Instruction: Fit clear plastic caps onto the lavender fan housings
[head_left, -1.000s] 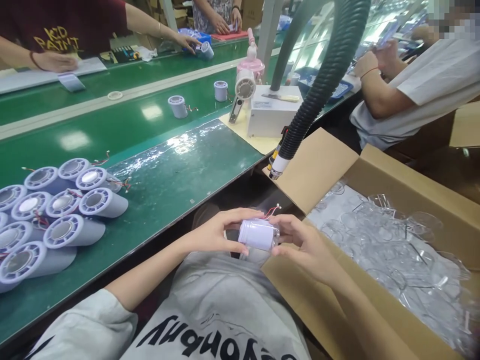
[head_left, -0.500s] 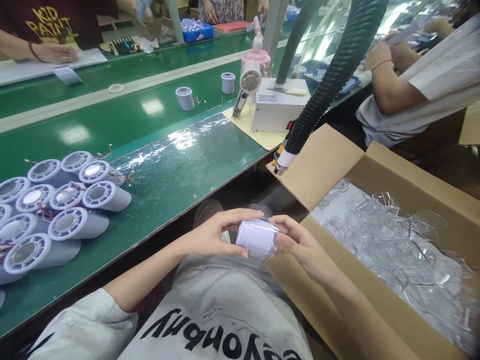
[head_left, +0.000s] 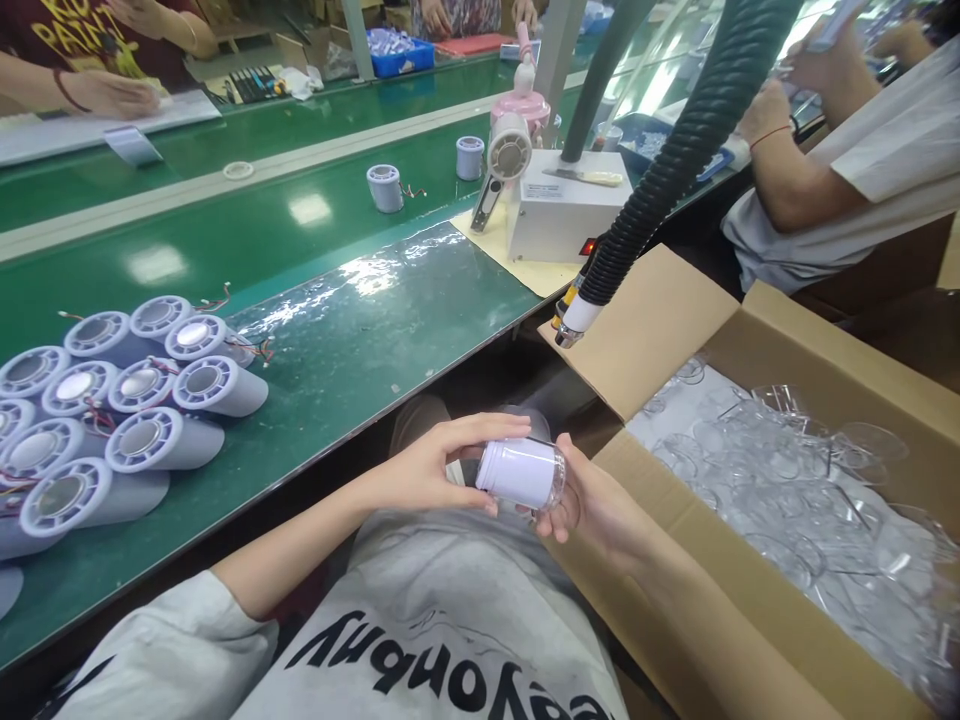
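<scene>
A lavender cylinder (head_left: 517,472) with a clear cover over its right end lies on its side between my two hands, above my lap. My left hand (head_left: 435,465) is closed around its left end, fingers along the top and thumb below. At the clear right end, my right hand (head_left: 592,500) cups the cylinder, its thumb up beside the rim and its fingers curled underneath. Part of the right fingers is hidden behind the cylinder. Similar lavender cylinders (head_left: 165,440) with silver-centred ends and thin wires stand in a group on the green bench (head_left: 360,350) to the left.
An open cardboard box (head_left: 660,500) of clear plastic parts (head_left: 810,490) stands at my right. A black corrugated hose (head_left: 675,160) with a metal nozzle (head_left: 568,335) hangs over its flap. A white box (head_left: 562,215) and a handheld fan (head_left: 502,160) sit on the bench. Co-workers sit across and right.
My right hand has shifted from gripping the clear end with its fingertips to cupping it from the side and below. My left hand keeps its hold; the view has shifted slightly.
</scene>
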